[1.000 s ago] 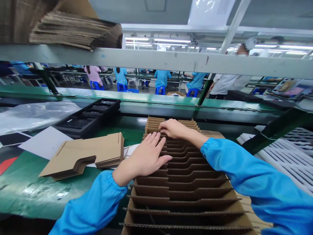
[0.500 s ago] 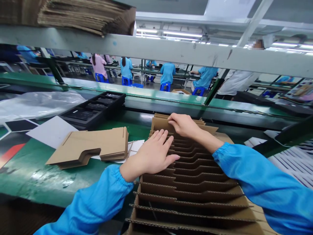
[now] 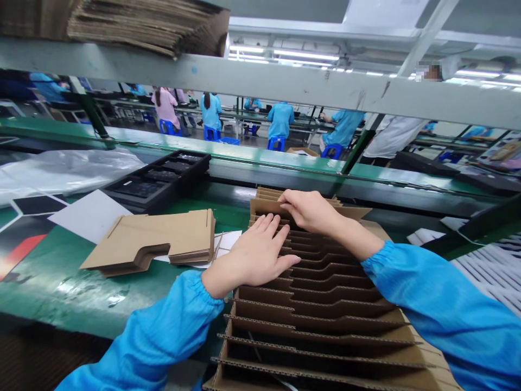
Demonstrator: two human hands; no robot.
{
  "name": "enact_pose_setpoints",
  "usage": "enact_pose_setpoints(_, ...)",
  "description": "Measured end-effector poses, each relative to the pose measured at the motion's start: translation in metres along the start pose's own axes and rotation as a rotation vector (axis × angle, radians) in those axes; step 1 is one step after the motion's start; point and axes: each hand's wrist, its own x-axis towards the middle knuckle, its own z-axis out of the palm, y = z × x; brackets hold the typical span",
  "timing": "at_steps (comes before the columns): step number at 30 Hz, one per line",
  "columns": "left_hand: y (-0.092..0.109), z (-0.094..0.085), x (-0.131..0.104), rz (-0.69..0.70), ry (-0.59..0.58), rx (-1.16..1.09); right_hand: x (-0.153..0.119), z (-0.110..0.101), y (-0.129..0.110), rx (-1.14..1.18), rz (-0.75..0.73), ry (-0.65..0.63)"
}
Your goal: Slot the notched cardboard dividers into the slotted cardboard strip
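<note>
A long row of upright cardboard dividers [image 3: 337, 312] runs away from me, set crosswise between cardboard side pieces. My left hand [image 3: 258, 250] lies flat with fingers spread on the dividers' top edges, left of the middle. Toward the far end, my right hand [image 3: 307, 209] pinches the top edge of a cardboard divider [image 3: 264, 207], which stands tilted and pokes out to the right. More divider edges show just behind it. To the left lies a stack of notched cardboard sheets [image 3: 163, 233], untouched by either hand.
A black tray [image 3: 158, 182] and clear plastic wrap [image 3: 69, 171] lie at the back left of the green bench [image 3: 52, 304]. White sheets [image 3: 91, 217] sit beside the stack. A grey beam [image 3: 260, 79] crosses ahead, bearing cardboard [image 3: 134, 24]. White slats [image 3: 488, 271] are at right; people sit beyond.
The pinched divider has shifted slightly, its right end reaching a little farther right. My right forearm has moved slightly right, while my left hand stays spread in place.
</note>
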Motion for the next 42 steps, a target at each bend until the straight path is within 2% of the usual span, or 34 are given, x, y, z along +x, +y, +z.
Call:
enact_pose_setpoints(5, 0.000, 0.001, -0.001, 0.002, 0.018, 0.000, 0.003, -0.009, 0.007, 0.015, -0.008, 0.132)
enact_pose_setpoints(11, 0.000, 0.000, -0.001, 0.006, 0.017, -0.001, 0.006, -0.009, 0.008, 0.014, 0.037, 0.106)
enact_pose_setpoints(15, -0.001, 0.001, 0.000, 0.013, 0.010, -0.001, 0.002, 0.009, 0.006, 0.031, 0.081, -0.033)
enact_pose_setpoints(19, -0.001, 0.001, 0.000, 0.018, 0.023, 0.003, -0.001, 0.022, 0.006, 0.059, 0.048, -0.168)
enact_pose_setpoints(21, 0.000, 0.000, 0.000, 0.017, 0.033, 0.006, -0.003, 0.023, 0.009, 0.075, -0.008, -0.170)
enact_pose_setpoints(25, 0.000, -0.001, 0.000, 0.016, 0.034, 0.009, -0.013, 0.021, 0.022, 0.095, -0.114, -0.083)
enact_pose_setpoints(30, -0.001, 0.005, -0.001, 0.015, 0.064, -0.001, -0.020, 0.019, 0.038, 0.074, -0.131, -0.197)
enact_pose_setpoints(35, -0.006, 0.002, 0.001, 0.029, 0.053, -0.012, -0.008, 0.004, 0.033, -0.006, -0.117, -0.278)
enact_pose_setpoints(39, -0.012, -0.004, 0.010, 0.007, 0.040, -0.024, 0.011, -0.008, 0.024, -0.062, -0.042, -0.186)
enact_pose_setpoints(42, -0.014, -0.001, 0.017, 0.001, 0.031, -0.012, 0.025, -0.007, 0.023, -0.074, 0.024, -0.136)
